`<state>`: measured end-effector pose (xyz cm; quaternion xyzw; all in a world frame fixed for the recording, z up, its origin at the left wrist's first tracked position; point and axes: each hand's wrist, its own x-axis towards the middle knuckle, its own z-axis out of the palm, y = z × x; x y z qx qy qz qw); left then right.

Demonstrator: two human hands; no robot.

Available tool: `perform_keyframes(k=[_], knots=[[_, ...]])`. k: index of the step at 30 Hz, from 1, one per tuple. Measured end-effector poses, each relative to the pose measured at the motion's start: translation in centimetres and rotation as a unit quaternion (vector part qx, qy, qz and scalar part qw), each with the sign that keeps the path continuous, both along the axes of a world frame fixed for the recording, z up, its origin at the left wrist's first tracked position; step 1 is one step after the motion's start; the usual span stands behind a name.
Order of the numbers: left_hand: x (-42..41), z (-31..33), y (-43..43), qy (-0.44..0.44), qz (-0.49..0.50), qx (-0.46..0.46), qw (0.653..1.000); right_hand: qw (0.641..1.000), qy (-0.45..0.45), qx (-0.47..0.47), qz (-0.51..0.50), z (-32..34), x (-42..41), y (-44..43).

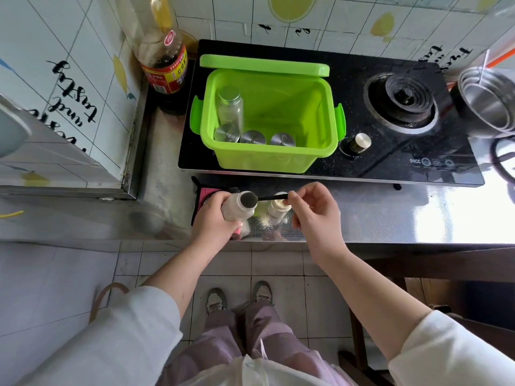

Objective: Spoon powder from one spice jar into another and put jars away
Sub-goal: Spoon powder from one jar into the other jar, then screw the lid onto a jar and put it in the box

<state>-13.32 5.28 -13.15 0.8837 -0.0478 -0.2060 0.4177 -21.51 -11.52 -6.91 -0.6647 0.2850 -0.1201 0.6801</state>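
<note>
Left hand: your left hand (214, 221) is sitting lower centre of the frame, its fingers wrapping round the body of a pale jar (237, 210) and gripping it.
Held jar: you are holding it tilted above the front edge of the counter (390, 215), its open dark mouth facing up and to the right; it is looking nearly full of pale powder.
Right hand: your right hand (315, 210) is hovering just right of the jar, thumb and forefinger pinching the end of a thin black spoon (271, 197); the other fingers are curling loosely and holding nothing.
Spoon: it is lying almost level, its far end reaching the mouth of the held jar; I cannot tell whether it is carrying powder.
Second jar: an open jar of yellowish powder (278, 208) is standing on the counter directly under the spoon handle, between your two hands.
Spilled powder: a yellow dusting (264, 220) is lying on the counter just beside that jar.
Pink cloth: a pink pad with a black edge (204, 192) is lying beneath your left hand.
Green box: an open green box (267, 160) is sitting on the black stove (418, 162) at upper centre, holding a tall clear jar (230, 107) and three more metal-lidded jars (253, 137) in a row.
Sauce bottle: a dark bottle (165, 71) is standing in the corner at upper left.
Pot: a steel pot (487, 104) is sitting at the right edge.
</note>
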Motion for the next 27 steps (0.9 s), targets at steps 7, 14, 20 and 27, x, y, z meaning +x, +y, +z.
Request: perform_keyframes(k=[7, 14, 20, 27], knots=[[0.7, -0.7, 0.6, 0.049, 0.070, -0.030, 0.996, 0.979, 0.022, 0.177, -0.101, -1.1, 0.4, -0.4], [1.0, -1.6, 1.1, 0.091, 0.117, -0.059, 0.987, 0.927, 0.100, 0.335, -0.137, -5.2, -1.1, 1.1], [1.0, -2.0, 2.0, 0.087, 0.135, -0.056, 0.985, 0.851, 0.162, 0.466, -0.180, -8.8, -0.8, 3.2], [1.3, -1.8, 2.0, 0.083, 0.116, -0.067, 0.988, 0.800, 0.169, 0.529, -0.228, -11.9, 0.3, 4.8]])
